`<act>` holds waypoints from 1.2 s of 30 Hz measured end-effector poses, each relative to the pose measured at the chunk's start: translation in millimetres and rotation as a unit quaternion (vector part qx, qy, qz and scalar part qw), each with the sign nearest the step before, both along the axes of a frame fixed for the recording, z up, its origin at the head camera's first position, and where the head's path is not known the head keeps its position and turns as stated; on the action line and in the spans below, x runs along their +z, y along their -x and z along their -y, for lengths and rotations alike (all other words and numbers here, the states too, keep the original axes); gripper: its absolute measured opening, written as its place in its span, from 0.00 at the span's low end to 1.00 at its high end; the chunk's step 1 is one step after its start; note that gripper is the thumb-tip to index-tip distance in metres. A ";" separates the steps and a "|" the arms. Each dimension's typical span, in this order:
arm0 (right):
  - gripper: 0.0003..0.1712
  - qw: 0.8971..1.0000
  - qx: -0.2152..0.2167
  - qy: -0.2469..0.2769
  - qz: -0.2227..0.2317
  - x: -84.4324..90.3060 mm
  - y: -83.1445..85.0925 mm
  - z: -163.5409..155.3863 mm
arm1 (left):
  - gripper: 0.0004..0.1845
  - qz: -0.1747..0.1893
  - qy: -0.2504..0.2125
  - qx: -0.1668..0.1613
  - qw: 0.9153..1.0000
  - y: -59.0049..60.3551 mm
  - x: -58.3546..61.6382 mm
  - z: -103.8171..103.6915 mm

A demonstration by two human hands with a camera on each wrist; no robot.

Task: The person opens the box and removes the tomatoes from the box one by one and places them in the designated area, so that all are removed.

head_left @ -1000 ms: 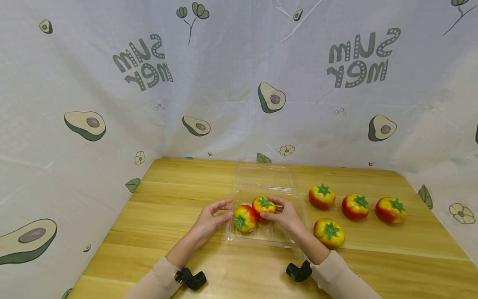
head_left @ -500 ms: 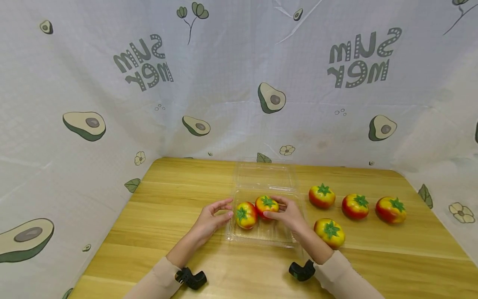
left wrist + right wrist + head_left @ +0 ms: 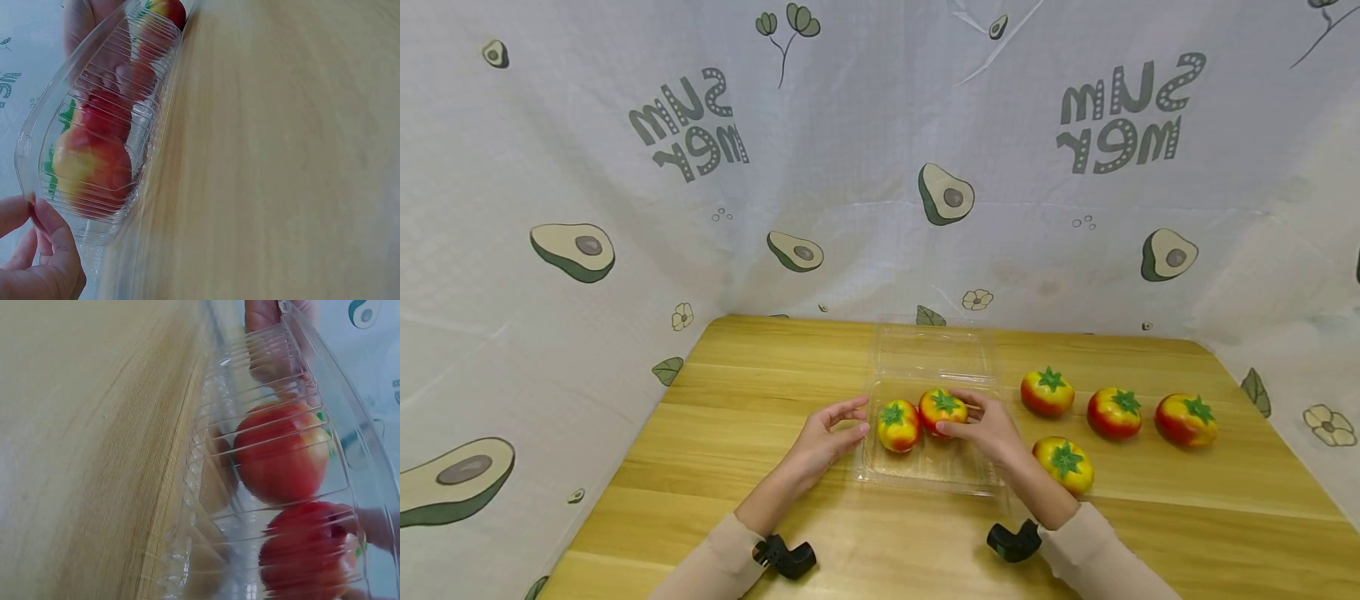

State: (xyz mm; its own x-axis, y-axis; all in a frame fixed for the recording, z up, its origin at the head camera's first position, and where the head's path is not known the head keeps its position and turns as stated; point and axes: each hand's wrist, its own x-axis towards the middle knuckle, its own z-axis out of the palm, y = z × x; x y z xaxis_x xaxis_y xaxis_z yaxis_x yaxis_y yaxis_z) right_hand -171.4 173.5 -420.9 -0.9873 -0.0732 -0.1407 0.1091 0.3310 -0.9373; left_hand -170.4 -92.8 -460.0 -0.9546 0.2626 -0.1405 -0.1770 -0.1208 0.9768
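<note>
A clear plastic clamshell box (image 3: 925, 482) lies open on the table, its lid (image 3: 932, 352) folded back. My left hand (image 3: 824, 442) pinches the box's left rim between thumb and fingers, as the left wrist view shows. Inside the box sit two red-and-yellow tomatoes with green leafy tops, side by side. My right hand (image 3: 988, 427) grips the right tomato (image 3: 938, 410), thumb in front and fingers behind. The left tomato (image 3: 898, 427) stands nearer my left hand with no fingers on it. Through the ribbed wall, the right wrist view shows a red tomato (image 3: 281, 453).
To the right of the box are several more tomatoes: one at the back (image 3: 1047, 395), one in front (image 3: 1064, 465) partly behind my right forearm, and others farther right, such as the far-right tomato (image 3: 1183, 421). A printed curtain (image 3: 865, 167) hangs behind the wooden table (image 3: 760, 367).
My right hand has shifted right and slightly back with the tomato it holds. The left tomato has followed a little and turned its leafy top upward. My left hand has stayed put.
</note>
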 end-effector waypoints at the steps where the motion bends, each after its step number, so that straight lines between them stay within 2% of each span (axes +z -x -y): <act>1: 0.36 1.000 -0.002 -0.001 0.000 -0.2 -0.4 -0.5 | 0.27 0.000 -0.001 0.000 1.000 -0.2 -0.1 0.2; 15: 0.37 1.000 0.001 0.004 0.003 4.3 -6.4 -6.5 | 0.27 -0.003 -0.004 0.000 1.000 -1.6 -1.0 0.7; 36: 0.36 0.999 0.004 -0.007 -0.035 15.6 -12.4 -15.9 | 0.27 -0.004 -0.002 -0.001 1.000 -2.2 0.0 0.6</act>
